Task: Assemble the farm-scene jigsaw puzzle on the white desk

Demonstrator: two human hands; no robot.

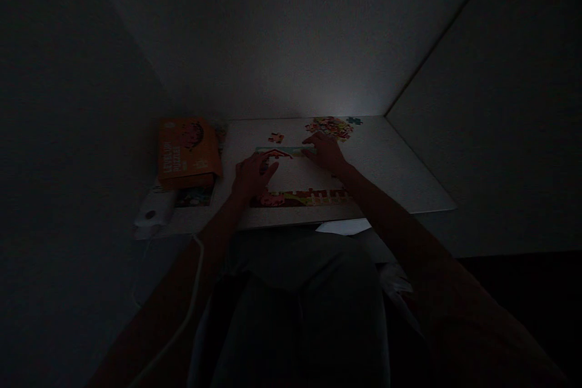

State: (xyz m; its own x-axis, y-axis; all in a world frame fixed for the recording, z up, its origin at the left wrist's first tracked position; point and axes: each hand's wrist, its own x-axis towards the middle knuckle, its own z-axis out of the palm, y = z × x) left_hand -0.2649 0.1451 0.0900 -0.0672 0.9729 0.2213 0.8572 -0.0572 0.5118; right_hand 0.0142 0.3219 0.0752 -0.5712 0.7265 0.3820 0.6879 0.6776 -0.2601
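A partly joined jigsaw puzzle (309,198) lies on the white table, its border strips framing bare tabletop. My left hand (254,176) rests over the puzzle's left side, thumb and fingers spread apart. At the upper right edge of the border is my right hand (324,153), thumb and fingers apart and curved down; no piece shows between them. Just beyond it sits a heap of loose puzzle pieces (334,127). One orange-red puzzle piece (276,138) lies alone above the top strip. The dim light hides fine detail under both hands.
An orange puzzle box (187,154) stands at the table's left end, beside a white device (154,212) with a pale cable (196,282). Teal pieces (354,121) lie at the back right. A wall (291,42) rises behind the white table (409,182).
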